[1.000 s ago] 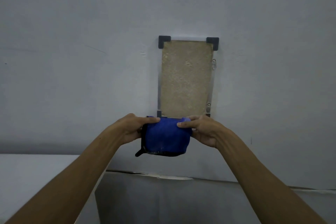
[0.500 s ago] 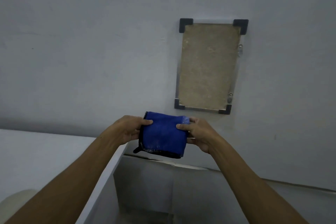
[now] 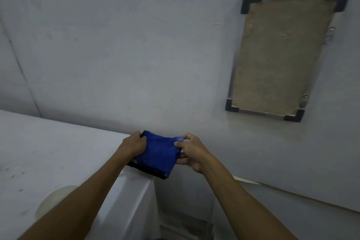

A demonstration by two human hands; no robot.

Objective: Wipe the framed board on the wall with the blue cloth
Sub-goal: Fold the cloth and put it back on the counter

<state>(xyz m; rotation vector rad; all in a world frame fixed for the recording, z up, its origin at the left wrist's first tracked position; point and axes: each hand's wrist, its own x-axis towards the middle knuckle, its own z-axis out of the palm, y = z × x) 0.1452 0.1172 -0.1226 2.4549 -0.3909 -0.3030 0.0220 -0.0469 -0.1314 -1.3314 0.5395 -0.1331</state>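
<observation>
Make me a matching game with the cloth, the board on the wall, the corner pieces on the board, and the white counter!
Things:
1. blue cloth
2. framed board
3. corner pieces
4. white counter

Clues:
A. black, one at each corner of the frame
B. low on the left side of the picture
C. held between the left hand and the right hand
D. tan, hanging on the grey wall at the upper right

Pairs: 1-C, 2-D, 3-A, 4-B
</observation>
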